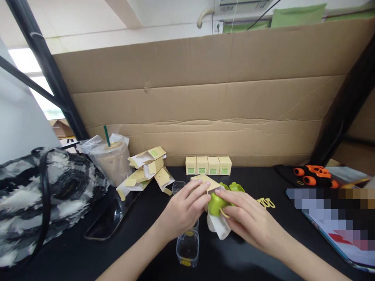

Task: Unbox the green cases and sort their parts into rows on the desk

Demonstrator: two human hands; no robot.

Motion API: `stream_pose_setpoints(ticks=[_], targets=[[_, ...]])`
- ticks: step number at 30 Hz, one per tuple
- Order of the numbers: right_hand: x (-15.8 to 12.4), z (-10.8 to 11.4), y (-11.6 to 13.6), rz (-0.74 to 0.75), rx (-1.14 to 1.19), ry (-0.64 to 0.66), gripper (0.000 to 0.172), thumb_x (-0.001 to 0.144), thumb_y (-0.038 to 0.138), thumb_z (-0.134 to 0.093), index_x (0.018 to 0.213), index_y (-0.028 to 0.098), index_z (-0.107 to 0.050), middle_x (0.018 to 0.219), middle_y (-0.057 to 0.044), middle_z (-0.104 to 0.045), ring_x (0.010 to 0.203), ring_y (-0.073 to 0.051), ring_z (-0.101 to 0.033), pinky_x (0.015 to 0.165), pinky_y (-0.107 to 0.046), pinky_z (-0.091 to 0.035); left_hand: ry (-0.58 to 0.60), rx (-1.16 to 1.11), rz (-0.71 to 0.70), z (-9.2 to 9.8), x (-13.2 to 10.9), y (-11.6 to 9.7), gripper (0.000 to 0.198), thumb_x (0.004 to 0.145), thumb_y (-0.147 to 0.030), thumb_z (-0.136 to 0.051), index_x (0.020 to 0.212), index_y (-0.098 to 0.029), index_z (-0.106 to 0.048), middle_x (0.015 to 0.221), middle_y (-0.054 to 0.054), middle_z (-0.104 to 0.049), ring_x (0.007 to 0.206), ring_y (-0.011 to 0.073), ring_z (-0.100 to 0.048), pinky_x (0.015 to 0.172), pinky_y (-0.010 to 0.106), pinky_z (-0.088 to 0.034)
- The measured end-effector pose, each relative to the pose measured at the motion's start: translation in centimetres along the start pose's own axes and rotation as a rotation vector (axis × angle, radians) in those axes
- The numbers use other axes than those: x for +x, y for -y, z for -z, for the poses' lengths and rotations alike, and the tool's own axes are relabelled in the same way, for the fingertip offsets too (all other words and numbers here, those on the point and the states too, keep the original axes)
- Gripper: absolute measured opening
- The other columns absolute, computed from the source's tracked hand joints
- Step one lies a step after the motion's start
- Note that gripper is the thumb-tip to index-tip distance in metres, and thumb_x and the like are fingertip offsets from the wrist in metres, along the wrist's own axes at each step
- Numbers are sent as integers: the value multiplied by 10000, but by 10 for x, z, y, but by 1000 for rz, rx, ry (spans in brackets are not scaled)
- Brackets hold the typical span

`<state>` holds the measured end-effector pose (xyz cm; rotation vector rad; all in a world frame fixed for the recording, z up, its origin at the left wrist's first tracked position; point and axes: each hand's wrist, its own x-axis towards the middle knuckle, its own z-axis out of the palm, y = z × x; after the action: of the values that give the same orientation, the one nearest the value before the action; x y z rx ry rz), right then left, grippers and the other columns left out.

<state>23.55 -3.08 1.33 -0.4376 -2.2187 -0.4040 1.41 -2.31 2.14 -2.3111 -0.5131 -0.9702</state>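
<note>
My left hand [183,207] is closed around a small opened pale-yellow cardboard box [205,182], tilted with its white flap [220,227] hanging toward me. At the box's mouth, my right hand [249,220] grips a rounded, glossy green plastic piece [216,204] with a yellow loop at its lower edge. Whether part of the piece is inside the box I cannot tell. More green plastic pieces [236,187] lie just behind my right fingers, with yellow rings [266,203] to their right. Clear plastic cups [187,249] stand below my left hand, partly hidden by it.
Several closed yellow boxes [202,166] stand in a row at the back. Opened boxes [149,171] are heaped left, beside an iced drink [113,162], a phone [108,220] and a fluffy bag [64,199]. An orange toy car [315,175] and a tablet-like device [328,222] lie right.
</note>
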Motion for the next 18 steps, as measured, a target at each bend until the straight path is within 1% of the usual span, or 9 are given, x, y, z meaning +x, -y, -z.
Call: stream_pose_setpoints(ticks=[3,4,6,9,10,12,14,16,18], targets=[[-4,-3,-1,-7,71,-26,140,895,83,-463,985,180,-508,1188,-149,-612,1161,-222,-545,907,-412,-504,-1,42,-57,0,-2,-1,198,880,-83,-462,1076,-106,-482,1194,156,-603,1263,262,-438,980,457,-493],[-5,-5,0,-63,121,-49,152,890,83,-466,991,195,-492,1197,-138,-602,1165,-222,-540,910,-414,-500,-4,55,-56,0,-2,-1,208,874,-76,-465,1078,-110,-482,1199,153,-601,1259,266,-440,980,466,-490],[-5,-7,1,-261,231,-114,143,892,104,-465,981,216,-465,1184,-125,-586,1134,-215,-555,890,-396,-505,1,66,-5,-1,-1,-3,236,858,-63,-468,1090,-104,-480,1176,154,-609,1216,262,-480,961,454,-506],[-1,-9,2,-546,346,-239,72,912,160,-434,931,228,-440,1070,-100,-563,983,-188,-603,791,-336,-536,39,88,93,-3,2,-3,268,838,-54,-453,1102,-87,-483,1124,162,-625,1116,257,-553,901,431,-545],[1,-8,1,-590,356,-269,65,912,166,-421,910,231,-429,1029,-86,-550,932,-177,-607,756,-315,-540,53,106,111,-4,2,-2,270,834,-52,-448,1099,-84,-488,1114,163,-628,1092,260,-567,884,430,-553],[4,-6,0,-597,321,-284,93,892,145,-390,905,233,-417,966,-66,-531,871,-167,-598,712,-291,-537,79,142,122,-6,1,0,271,830,-47,-444,1093,-81,-499,1114,163,-628,1073,270,-577,871,435,-557],[6,-3,0,-524,220,-191,183,853,93,-352,940,228,-441,941,-60,-528,852,-172,-586,698,-295,-528,93,168,103,-7,0,1,274,836,-49,-446,1102,-82,-507,1141,158,-620,1089,278,-567,885,446,-548],[7,-1,0,-425,79,-26,280,829,58,-325,991,217,-488,916,-62,-531,791,-178,-586,662,-311,-524,88,191,57,-6,0,0,269,856,-61,-443,1113,-98,-514,1179,141,-611,1116,275,-553,909,454,-534],[6,-4,1,-346,-72,122,280,861,94,-350,1044,207,-529,873,-64,-529,694,-183,-583,603,-334,-522,61,212,-5,-3,2,-2,239,883,-87,-436,1102,-118,-525,1187,120,-614,1128,265,-548,930,451,-522]])
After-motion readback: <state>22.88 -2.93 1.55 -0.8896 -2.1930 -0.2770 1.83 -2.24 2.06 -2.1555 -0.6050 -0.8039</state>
